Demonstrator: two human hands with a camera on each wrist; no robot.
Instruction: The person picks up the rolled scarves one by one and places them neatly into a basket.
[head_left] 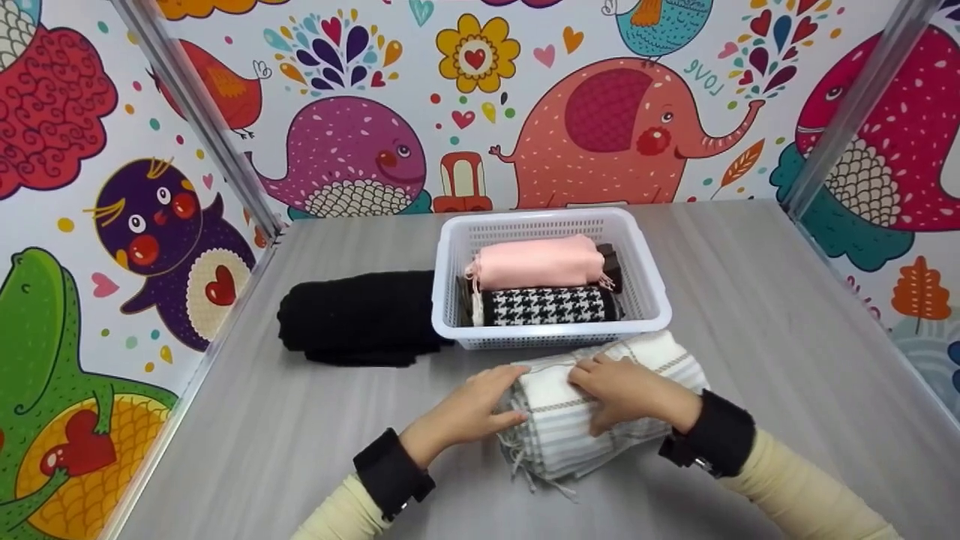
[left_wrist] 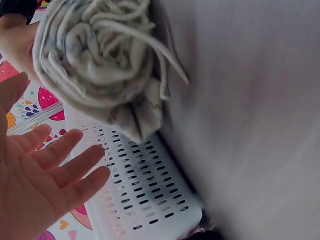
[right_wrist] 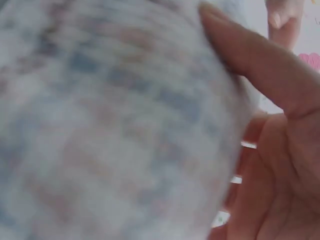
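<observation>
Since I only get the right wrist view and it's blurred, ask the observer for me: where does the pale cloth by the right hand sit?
Observer: The striped cloth lies just in front of the white basket, as the head view shows.
Operator: What's inside that?
Observer: Among other things, a pink roll, with a houndstooth roll in front of it.
Operator: And at the cloth's other end?
Observer: The left hand is spread open beside the coiled end, which has loose fringe.
</observation>
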